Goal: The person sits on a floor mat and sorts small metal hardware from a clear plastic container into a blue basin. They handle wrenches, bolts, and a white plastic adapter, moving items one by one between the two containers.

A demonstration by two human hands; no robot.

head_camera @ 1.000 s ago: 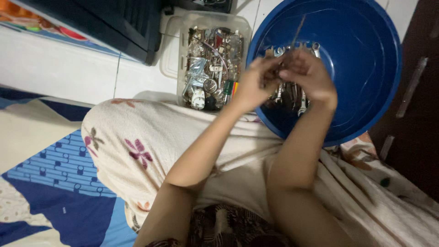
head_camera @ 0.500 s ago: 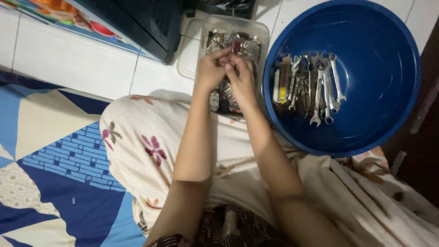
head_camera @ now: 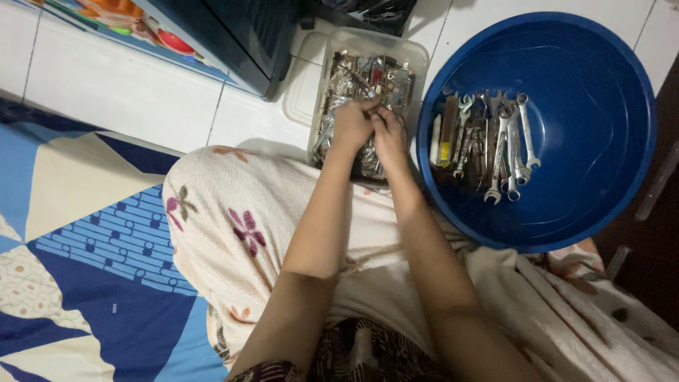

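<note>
Both hands reach into a clear plastic box [head_camera: 417, 55] full of jumbled metal tools on the white tiled floor. My left hand [head_camera: 352, 126] curls its fingers around a thin metal tool among the pile. Right beside it, my right hand [head_camera: 390, 134] is also bent over the tools; what it grips is hidden. To the right stands a large blue basin [head_camera: 601, 141] holding several wrenches [head_camera: 506, 141] laid side by side.
A dark cabinet [head_camera: 240, 35] stands behind the box. The box's lid [head_camera: 300, 88] lies at its left. My floral-clothed knee [head_camera: 233, 219] lies below the hands, and a blue patterned mat [head_camera: 78, 233] covers the floor at left. A dark wooden edge runs at far right.
Both hands left the blue basin, where they held a thin tool one second ago, and moved left into the clear box. The wrenches now lie uncovered in the basin.
</note>
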